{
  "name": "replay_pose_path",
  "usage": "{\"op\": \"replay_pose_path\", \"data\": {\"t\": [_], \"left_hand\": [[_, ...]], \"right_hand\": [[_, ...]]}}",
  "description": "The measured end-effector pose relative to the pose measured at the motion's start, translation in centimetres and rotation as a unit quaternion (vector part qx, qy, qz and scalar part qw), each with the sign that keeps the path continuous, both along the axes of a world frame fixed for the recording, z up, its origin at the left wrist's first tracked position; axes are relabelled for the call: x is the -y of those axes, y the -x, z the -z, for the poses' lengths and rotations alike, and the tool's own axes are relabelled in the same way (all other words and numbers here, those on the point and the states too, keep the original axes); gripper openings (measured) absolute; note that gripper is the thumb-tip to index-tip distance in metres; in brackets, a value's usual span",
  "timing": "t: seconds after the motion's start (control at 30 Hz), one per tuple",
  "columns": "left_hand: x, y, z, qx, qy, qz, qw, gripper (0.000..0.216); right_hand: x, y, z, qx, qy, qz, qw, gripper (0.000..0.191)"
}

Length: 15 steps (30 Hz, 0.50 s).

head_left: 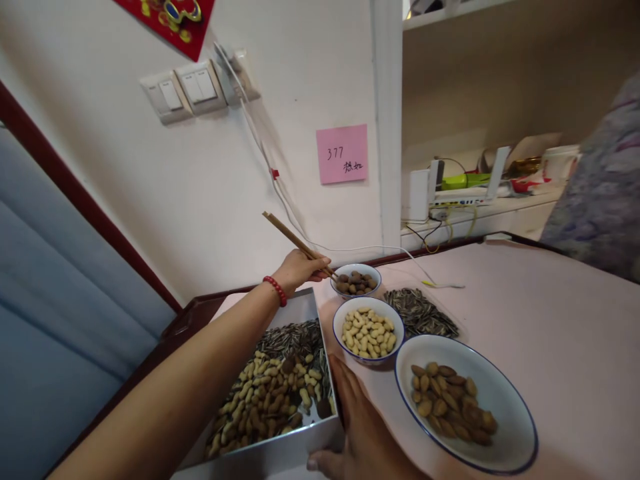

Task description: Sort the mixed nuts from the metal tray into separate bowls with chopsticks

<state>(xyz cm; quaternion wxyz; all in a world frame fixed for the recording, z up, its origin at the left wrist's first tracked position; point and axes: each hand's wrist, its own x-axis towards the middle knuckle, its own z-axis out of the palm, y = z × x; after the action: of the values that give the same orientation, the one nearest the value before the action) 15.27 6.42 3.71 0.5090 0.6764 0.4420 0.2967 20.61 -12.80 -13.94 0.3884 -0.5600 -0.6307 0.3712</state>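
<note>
My left hand (300,269), with a red bead bracelet on the wrist, is closed around a pair of wooden chopsticks (290,235). Their tips reach into a small white bowl (374,272) of brown nuts. My right hand (365,433) grips the near right corner of a white box (300,308), fingers along its side wall and thumb on its front wall. The box holds mixed peanuts, almonds, brown nuts and sunflower seeds.
A bowl of peanuts (340,321) and a larger bowl of almonds (520,427) stand right of the box. A pile of sunflower seeds (420,312) lies on the pink table. White cables run down the wall; a shelf with a router is at the back right.
</note>
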Motion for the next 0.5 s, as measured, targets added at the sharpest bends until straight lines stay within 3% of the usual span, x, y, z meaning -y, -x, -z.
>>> {"op": "replay_pose_path", "data": {"t": [0.17, 0.37, 0.5], "left_hand": [[-0.3, 0.8, 0.3, -0.005, -0.013, -0.015, 1.0, 0.013], [2.8, 7.1, -2.0, 0.027, -0.032, -0.003, 0.999, 0.026], [5.2, 11.2, -2.2, -0.032, -0.025, 0.017, 0.999, 0.029]], "right_hand": [[0.0, -0.1, -0.5, 0.006, 0.007, -0.009, 1.0, 0.122], [0.3, 0.1, 0.3, -0.007, -0.008, 0.017, 1.0, 0.116], [0.5, 0.1, 0.8, -0.009, -0.012, 0.023, 1.0, 0.113]]}}
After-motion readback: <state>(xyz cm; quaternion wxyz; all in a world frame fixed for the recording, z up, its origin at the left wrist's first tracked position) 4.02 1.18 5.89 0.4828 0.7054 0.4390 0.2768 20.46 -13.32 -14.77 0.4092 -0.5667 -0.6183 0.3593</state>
